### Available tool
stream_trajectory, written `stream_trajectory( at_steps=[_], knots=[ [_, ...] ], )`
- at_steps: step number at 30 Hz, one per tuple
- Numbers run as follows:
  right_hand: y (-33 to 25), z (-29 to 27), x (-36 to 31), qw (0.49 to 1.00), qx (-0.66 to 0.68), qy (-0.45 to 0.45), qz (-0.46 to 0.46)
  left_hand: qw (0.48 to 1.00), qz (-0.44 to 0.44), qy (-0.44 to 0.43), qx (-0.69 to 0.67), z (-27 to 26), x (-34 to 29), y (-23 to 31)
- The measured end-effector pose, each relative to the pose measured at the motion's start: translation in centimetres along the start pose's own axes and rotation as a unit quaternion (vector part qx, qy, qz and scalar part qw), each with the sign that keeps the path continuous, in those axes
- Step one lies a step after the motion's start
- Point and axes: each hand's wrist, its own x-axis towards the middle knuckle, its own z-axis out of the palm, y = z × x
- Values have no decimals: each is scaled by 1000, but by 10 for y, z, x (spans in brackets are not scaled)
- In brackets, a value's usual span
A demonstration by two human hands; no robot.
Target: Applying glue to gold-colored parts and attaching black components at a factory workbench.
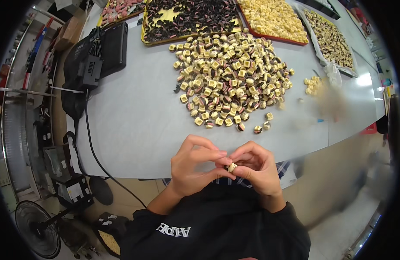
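Note:
Close to my body, at the table's front edge, my left hand (pixel 189 167) and my right hand (pixel 259 167) meet at their fingertips. Between them they pinch one small cream piece (pixel 231 167) with a dark part, mostly covered by the fingers. Beyond my hands spreads a large heap of small blocky pieces (pixel 228 78), each with a cream, square-recessed top and black and pink layers. A few loose blocky pieces (pixel 258 129) lie at the heap's near edge, not touching my hands.
Behind the heap stand trays of black parts (pixel 195 19), cream parts (pixel 273 19) and pink parts (pixel 122 11). A lined tray of mixed pieces (pixel 330 41) is at right, near a blurred brownish shape (pixel 332 104). A black device (pixel 115 47) with a cable (pixel 93 147) occupies the left.

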Motion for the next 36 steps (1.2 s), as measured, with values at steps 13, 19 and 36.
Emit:
stream_trajectory(
  at_steps=[13,19,36],
  knots=[
    [7,-5,4,990,124,21,-70,996,49,32,65,-3,2,2],
    [14,-18,5,988,89,6,-130,998,35,33,38,0,2,1],
    [6,-9,12,951,-126,67,-274,998,27,30,41,-3,4,3]
  ],
)
